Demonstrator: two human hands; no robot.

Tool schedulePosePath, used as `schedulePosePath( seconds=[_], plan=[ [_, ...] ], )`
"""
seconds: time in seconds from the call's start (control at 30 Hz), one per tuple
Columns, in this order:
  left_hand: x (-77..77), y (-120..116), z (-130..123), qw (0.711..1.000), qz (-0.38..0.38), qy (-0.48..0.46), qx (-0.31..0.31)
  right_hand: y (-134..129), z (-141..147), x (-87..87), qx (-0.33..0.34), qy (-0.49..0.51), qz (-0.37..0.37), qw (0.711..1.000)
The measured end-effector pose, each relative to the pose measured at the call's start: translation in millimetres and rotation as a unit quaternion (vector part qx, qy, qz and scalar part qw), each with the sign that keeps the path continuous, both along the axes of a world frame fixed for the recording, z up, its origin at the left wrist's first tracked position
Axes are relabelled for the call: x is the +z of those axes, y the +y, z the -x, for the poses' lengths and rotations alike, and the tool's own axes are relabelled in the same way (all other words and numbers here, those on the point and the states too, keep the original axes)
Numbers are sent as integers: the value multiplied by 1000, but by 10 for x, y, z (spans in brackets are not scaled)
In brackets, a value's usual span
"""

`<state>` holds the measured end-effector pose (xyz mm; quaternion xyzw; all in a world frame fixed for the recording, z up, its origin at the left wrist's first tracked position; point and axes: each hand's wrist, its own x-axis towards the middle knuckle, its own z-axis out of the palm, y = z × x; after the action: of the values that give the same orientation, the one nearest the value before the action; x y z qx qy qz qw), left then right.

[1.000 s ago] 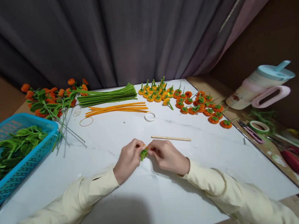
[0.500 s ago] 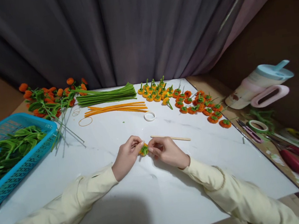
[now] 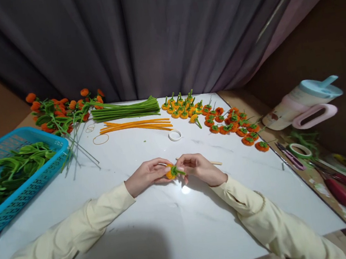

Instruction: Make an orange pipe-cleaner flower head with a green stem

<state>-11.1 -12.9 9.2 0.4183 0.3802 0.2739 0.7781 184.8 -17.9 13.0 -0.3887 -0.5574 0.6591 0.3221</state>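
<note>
Between my hands, above the white tabletop [image 3: 160, 232], is a small yellow pipe-cleaner flower [image 3: 169, 172] with a green base. My left hand [image 3: 149, 175] pinches its yellow head between thumb and fingers. At the other side, my right hand [image 3: 200, 169] grips the flower's short green stem [image 3: 179, 170], which points right. Behind the right hand lies a thin wooden stick [image 3: 216, 163], partly hidden by it. A white ring-shaped roll of tape [image 3: 174, 135] rests a little farther back.
Green pipe cleaners [image 3: 126, 110] and orange ones [image 3: 134, 126] lie at the back. Yellow flowers [image 3: 183, 114] and orange flowers [image 3: 233, 118] stand to their right. On the left is a blue basket [image 3: 63, 145] of green leaves; on the right, a tumbler [image 3: 302, 103] and red-handled pliers [image 3: 343, 190].
The flower has turned so its stem points right instead of facing me. My right hand has shifted onto the stem; my left fingers now wrap the head. The view has moved slightly.
</note>
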Motion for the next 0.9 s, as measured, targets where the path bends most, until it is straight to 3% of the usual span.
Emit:
schedulePosePath(
  seconds=[0.2,0.3,0.37,0.47,0.53,0.6,0.7,0.9],
  plan=[
    [6,-5,-8,999,-30,-23,3,-28,-27,133,-42,-88,-94,991],
    [11,-5,-6,999,-36,-23,-2,-82,-58,260,-12,-143,-192,971],
    [10,0,-5,999,-30,-20,-9,-130,-69,310,10,-194,-322,926],
    [-2,14,1,999,-18,-31,-20,-189,-52,287,26,-280,-502,818],
    [-12,19,7,998,-15,-47,-32,-207,-20,223,33,-329,-570,752],
    [-17,17,12,997,-13,-59,-41,-208,12,157,35,-356,-611,706],
    [-20,9,9,996,6,-74,-45,-194,35,99,30,-361,-642,675],
    [-59,-2,-11,990,55,-117,-58,-183,14,90,40,-357,-647,673]
  ],
)
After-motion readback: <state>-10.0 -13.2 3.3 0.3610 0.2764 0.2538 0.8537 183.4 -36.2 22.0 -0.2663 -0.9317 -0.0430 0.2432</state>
